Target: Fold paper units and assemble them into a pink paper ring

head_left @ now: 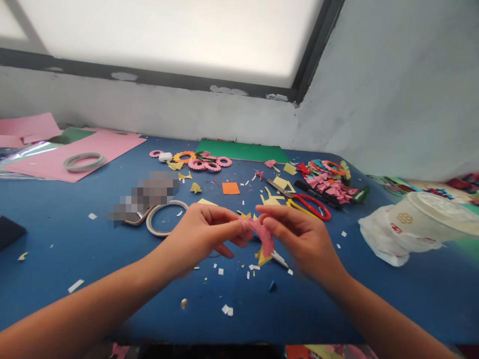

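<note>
Between my two hands, above the blue table, is a curved piece of folded pink paper (265,238). My left hand (217,227) pinches its left end between thumb and fingertips. On the other side, my right hand (295,237) grips it with thumb and forefinger. Yellow paper (264,259) shows just below the pink piece, beside a white pen-like stick (280,259) partly hidden by my right hand. Scissors with red and yellow handles (312,206) lie open beyond my right hand. A tape roll (153,224) rests left of my left hand.
Pink and orange paper rings (209,162) lie toward the back, near a green sheet (243,151). An orange square (231,188) and white scraps are scattered about. A wrapped cup (415,224) stands tilted-looking at right. Another tape roll (84,162) sits on pink sheets (112,144).
</note>
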Demonstrator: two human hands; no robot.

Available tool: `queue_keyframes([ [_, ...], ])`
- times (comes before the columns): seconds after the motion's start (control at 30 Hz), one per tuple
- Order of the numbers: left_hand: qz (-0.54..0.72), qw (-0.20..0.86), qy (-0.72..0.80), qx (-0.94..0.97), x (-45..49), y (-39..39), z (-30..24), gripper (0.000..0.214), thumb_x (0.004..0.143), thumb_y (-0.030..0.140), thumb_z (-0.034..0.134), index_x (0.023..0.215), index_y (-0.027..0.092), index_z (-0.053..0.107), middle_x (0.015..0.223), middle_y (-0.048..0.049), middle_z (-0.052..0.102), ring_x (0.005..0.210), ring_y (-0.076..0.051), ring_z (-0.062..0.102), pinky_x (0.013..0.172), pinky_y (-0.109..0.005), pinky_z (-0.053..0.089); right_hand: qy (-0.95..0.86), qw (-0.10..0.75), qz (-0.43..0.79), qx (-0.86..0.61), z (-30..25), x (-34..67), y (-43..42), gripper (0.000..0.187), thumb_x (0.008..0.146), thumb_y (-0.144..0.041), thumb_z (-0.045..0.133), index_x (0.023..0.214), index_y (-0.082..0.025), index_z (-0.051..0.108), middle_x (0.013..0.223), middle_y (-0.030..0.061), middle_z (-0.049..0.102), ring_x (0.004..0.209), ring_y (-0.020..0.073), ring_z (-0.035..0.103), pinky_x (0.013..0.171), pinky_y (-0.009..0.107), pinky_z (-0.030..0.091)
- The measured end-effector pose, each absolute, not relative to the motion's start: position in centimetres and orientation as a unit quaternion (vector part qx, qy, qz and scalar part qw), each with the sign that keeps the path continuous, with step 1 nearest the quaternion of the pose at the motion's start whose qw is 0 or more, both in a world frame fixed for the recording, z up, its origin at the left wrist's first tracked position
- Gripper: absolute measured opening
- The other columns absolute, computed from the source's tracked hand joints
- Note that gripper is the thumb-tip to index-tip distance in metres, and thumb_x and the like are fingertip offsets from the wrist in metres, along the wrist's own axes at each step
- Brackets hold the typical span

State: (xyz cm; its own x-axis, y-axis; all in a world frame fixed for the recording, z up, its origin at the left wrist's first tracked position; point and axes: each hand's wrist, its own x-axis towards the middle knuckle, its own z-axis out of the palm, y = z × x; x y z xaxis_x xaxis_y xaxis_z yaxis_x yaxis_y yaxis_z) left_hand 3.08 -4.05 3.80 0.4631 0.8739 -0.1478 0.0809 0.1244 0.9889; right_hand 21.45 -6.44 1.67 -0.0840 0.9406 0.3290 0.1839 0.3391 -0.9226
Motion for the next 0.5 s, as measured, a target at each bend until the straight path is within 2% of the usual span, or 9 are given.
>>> queue_keyframes([
  [0.07,0.327,0.615,0.422,0.581,2.9,-3.7,3.6,0.015,0.072,0.033,0.067,0.074,0.019,0.071,0.07,-0.0042,0.07,0.067,-0.015,0.066,0.047,-0.014,0.05,-0.681,0.457,0.321,-0.473,1.8,22.9,-5.3,0.025,0.085,-0.037,0.049,0.083,-0.017,0.064,0.07,0.0016,0.065,0.063,0.0128,0.061,0.058,0.024,0.05],
  [0.1,0.333,0.61,0.426,0.579,2.9,-3.5,3.6,0.015,0.072,0.033,0.067,0.075,0.019,0.071,0.072,-0.0046,0.07,0.068,-0.015,0.066,0.047,-0.014,0.05,-0.717,0.381,0.291,-0.505,1.8,23.7,-4.7,0.026,0.084,-0.038,0.05,0.077,-0.017,0.063,0.066,0.001,0.063,0.06,0.0128,0.059,0.056,0.024,0.047],
  [0.17,0.342,0.61,0.435,0.567,2.8,-3.2,3.7,0.015,0.072,0.032,0.068,0.077,0.018,0.069,0.074,-0.0053,0.07,0.069,-0.015,0.066,0.046,-0.014,0.049,-0.777,0.209,0.221,-0.551,1.6,25.0,-3.7,0.02,0.083,-0.032,0.051,0.076,-0.018,0.063,0.066,0.001,0.063,0.058,0.0134,0.057,0.054,0.024,0.042],
  [0.27,0.356,0.622,0.445,0.536,2.7,-2.9,4.0,0.016,0.071,0.029,0.067,0.081,0.018,0.062,0.075,-0.0051,0.07,0.07,-0.016,0.066,0.045,-0.016,0.049,-0.807,0.08,0.136,-0.569,0.8,25.5,-3.1,0.019,0.084,-0.027,0.049,0.076,-0.018,0.064,0.071,0.0032,0.066,0.062,0.0151,0.057,0.054,0.024,0.037],
  [0.4,0.37,0.637,0.438,0.515,2.7,-2.9,4.2,0.012,0.073,0.026,0.064,0.077,0.018,0.056,0.076,-0.0048,0.07,0.074,-0.017,0.066,0.047,-0.018,0.05,-0.819,0.04,0.151,-0.551,0.0,24.2,-3.4,0.029,0.084,-0.042,0.051,0.068,-0.019,0.061,0.066,0.0021,0.065,0.059,0.0154,0.057,0.051,0.023,0.033],
  [0.5,0.369,0.653,0.42,0.511,2.8,-2.9,4.3,0.01,0.075,0.025,0.062,0.075,0.018,0.055,0.077,-0.0046,0.07,0.075,-0.016,0.065,0.051,-0.019,0.051,-0.819,0.062,0.074,-0.566,-0.3,23.6,-3.5,0.016,0.085,-0.028,0.05,0.079,-0.017,0.06,0.075,0.0041,0.066,0.066,0.0165,0.059,0.054,0.023,0.034],
])
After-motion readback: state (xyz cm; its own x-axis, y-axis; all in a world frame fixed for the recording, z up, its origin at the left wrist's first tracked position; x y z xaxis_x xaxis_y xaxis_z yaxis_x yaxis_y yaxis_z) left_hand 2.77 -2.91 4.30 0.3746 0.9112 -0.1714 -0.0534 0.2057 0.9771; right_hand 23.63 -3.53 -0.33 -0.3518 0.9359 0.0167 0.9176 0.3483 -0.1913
